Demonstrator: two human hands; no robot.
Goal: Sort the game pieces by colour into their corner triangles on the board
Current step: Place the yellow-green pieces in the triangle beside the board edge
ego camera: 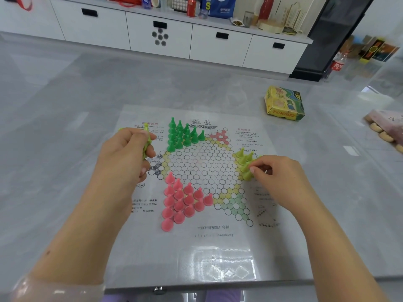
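Observation:
A paper Chinese-checkers board [196, 236] lies flat on the grey table. Dark green pieces [182, 135] fill the far-left triangle. Pink pieces [183, 201] fill the near-left triangle. A few yellow-green pieces [244, 159] stand in the right triangle. My left hand [124, 158] hovers over the board's left edge and grips a bunch of yellow-green pieces [148, 140]. My right hand [274, 177] pinches one yellow-green piece [247, 174] at the right triangle. The far-right pink-printed triangle [220, 136] and the near-right green-printed triangle [237, 209] hold no pieces.
A yellow-green game box [283, 103] sits on the table beyond the board's right corner. A pink packet with biscuits [386, 127] lies at the right edge. White cabinets [161, 35] with bottles and cans on top stand behind. The table's front edge [196, 284] runs close to me.

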